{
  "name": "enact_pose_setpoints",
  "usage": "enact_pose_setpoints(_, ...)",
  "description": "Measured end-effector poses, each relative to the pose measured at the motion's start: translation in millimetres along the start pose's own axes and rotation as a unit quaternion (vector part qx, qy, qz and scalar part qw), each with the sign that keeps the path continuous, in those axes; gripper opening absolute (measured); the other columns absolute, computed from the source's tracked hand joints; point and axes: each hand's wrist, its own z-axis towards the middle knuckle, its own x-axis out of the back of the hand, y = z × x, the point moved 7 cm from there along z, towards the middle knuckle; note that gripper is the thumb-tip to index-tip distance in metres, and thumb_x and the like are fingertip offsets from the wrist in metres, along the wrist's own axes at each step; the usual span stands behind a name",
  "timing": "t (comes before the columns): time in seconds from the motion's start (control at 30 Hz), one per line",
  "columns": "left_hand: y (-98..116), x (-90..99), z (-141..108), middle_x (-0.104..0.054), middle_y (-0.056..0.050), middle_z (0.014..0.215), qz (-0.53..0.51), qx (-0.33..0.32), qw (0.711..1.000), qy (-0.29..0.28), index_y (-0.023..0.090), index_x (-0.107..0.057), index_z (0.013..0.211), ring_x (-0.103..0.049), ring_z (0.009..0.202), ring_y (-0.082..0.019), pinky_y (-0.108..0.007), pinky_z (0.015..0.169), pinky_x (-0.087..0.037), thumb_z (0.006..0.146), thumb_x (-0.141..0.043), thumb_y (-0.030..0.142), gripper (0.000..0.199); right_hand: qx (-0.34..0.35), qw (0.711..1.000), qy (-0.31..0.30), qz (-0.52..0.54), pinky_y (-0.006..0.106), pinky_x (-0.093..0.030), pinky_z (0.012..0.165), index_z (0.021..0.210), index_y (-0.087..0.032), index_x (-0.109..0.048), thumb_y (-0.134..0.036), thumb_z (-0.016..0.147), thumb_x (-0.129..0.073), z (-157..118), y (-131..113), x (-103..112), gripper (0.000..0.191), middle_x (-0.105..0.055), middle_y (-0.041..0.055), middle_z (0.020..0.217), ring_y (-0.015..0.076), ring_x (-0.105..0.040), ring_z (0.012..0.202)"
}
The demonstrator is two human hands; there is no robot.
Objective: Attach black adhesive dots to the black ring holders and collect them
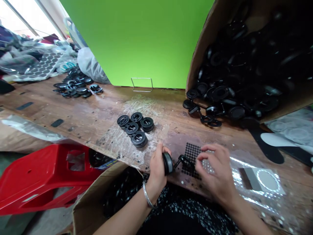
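My left hand (157,166) grips a black round part with a ribbed rim (168,163); a short hinged arm (182,159) sticks out of it to the right. Under that arm lies a sheet of small black dots (193,150) in rows. Just right of the sheet, my right hand (216,169) is raised with thumb and forefinger brought together; whatever they may pinch is too small to make out. Beyond my left hand, several black round parts (139,138) sit in a cluster on the wooden table (105,111).
A cardboard box (195,70) heaped with black parts (237,94) lies at the right, some spilling out. A green panel (146,39) stands behind. Black discs (78,88) are piled at the left. A red stool (49,176) and another open box (90,195) are below the table edge.
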Motion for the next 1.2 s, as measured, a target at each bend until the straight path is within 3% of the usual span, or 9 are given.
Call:
enact_pose_setpoints(0.13, -1, -0.1, -2, -0.045, 0.003, 0.044, 0.001, 0.004, 1.000, -0.001, 0.018, -0.051, 0.056, -0.041, 0.041, -0.010, -0.021, 0.043, -0.032, 0.086, -0.048, 0.059, 0.050, 0.038, 0.999, -0.016, 0.001, 0.049, -0.038, 0.099, 0.086, -0.017, -0.061, -0.010, 0.086, -0.060, 4, -37, -9, 0.007, -0.059, 0.0090, 0.107, 0.0280, -0.049, 0.113)
enact_pose_setpoints(0.4, -3, 5.4, -9, -0.047, 0.003, 0.046, -0.005, 0.031, 0.999, 0.008, 0.018, -0.051, 0.058, -0.042, 0.041, -0.009, -0.021, 0.044, -0.033, 0.084, -0.051, 0.059, 0.048, 0.073, 0.993, -0.085, -0.029, 0.054, -0.035, 0.105, 0.092, -0.013, -0.063, -0.011, 0.089, -0.055, 2, -42, -26, 0.009, -0.060, 0.0128, 0.114, 0.0309, -0.047, 0.121)
enact_pose_setpoints(0.6, 2, 24.0, -1, -0.048, 0.003, 0.048, -0.086, 0.044, 0.994, 0.048, 0.017, -0.052, 0.057, -0.042, 0.043, -0.009, -0.021, 0.045, -0.034, 0.079, -0.059, 0.051, 0.041, 0.096, 0.985, -0.139, -0.040, 0.059, -0.035, 0.104, 0.132, -0.013, -0.051, -0.005, 0.089, -0.047, -24, -52, -40, 0.043, -0.050, 0.0186, 0.135, 0.0352, -0.038, 0.133)
enact_pose_setpoints(0.73, 8, 23.2, -4, -0.040, 0.004, 0.043, -0.153, 0.086, 0.984, -0.025, 0.018, -0.048, 0.051, -0.036, 0.039, -0.008, -0.020, 0.042, -0.030, 0.079, -0.060, 0.049, 0.044, 0.004, 0.978, -0.189, 0.087, 0.049, -0.044, 0.102, 0.139, -0.027, -0.045, -0.023, 0.093, -0.051, -29, -47, -53, 0.046, -0.043, 0.0119, 0.143, 0.0302, -0.043, 0.132)
enact_pose_setpoints(0.87, 9, 20.7, -12, -0.040, 0.003, 0.043, -0.173, 0.104, 0.974, -0.101, 0.017, -0.049, 0.052, -0.039, 0.040, -0.008, -0.020, 0.045, -0.032, 0.086, -0.051, 0.053, 0.050, -0.171, 0.906, -0.236, 0.307, 0.032, -0.054, 0.085, 0.143, -0.030, -0.035, -0.043, 0.098, -0.041, -10, -45, -67, 0.047, -0.056, 0.0077, 0.131, 0.0198, -0.063, 0.108)
enact_pose_setpoints(0.93, 14, 34.8, -11, -0.051, 0.000, 0.052, -0.117, 0.057, 0.989, -0.066, 0.016, -0.056, 0.060, -0.048, 0.047, -0.011, -0.022, 0.050, -0.039, 0.089, -0.046, 0.056, 0.050, -0.194, 0.880, -0.287, 0.325, 0.028, -0.053, 0.079, 0.134, -0.028, -0.047, -0.043, 0.102, -0.029, 5, -52, -73, 0.039, -0.064, 0.0045, 0.113, 0.0165, -0.065, 0.094)
enact_pose_setpoints(1.03, 38, 62.8, -10, -0.066, -0.006, 0.083, 0.072, -0.110, 0.991, 0.006, 0.017, -0.067, 0.084, -0.062, 0.080, -0.019, -0.030, 0.076, -0.048, 0.095, -0.041, 0.050, 0.044, -0.091, 0.914, -0.337, 0.209, 0.029, -0.049, 0.079, 0.112, -0.024, -0.062, -0.040, 0.102, -0.026, 33, -64, -78, 0.041, -0.066, 0.0039, 0.098, 0.0174, -0.062, 0.090)
enact_pose_setpoints(1.13, 56, 66.7, -17, -0.064, -0.009, 0.109, 0.294, -0.275, 0.915, -0.020, 0.020, -0.068, 0.108, -0.056, 0.106, -0.024, -0.038, 0.098, -0.042, 0.089, -0.055, 0.035, 0.027, 0.068, 0.942, -0.327, 0.005, 0.032, -0.044, 0.071, 0.096, -0.021, -0.065, -0.035, 0.099, -0.035, 47, -73, -90, 0.033, -0.064, 0.0055, 0.087, 0.0208, -0.058, 0.084)
enact_pose_setpoints(1.2, 53, 59.8, -20, -0.060, -0.011, 0.118, 0.392, -0.326, 0.858, -0.068, 0.021, -0.062, 0.122, -0.050, 0.114, -0.027, -0.042, 0.102, -0.040, 0.078, -0.066, 0.027, 0.044, 0.151, 0.936, -0.306, -0.084, 0.033, -0.041, 0.065, 0.085, -0.019, -0.064, -0.029, 0.096, -0.041, 45, -79, -101, 0.028, -0.062, 0.0064, 0.080, 0.0215, -0.055, 0.078)
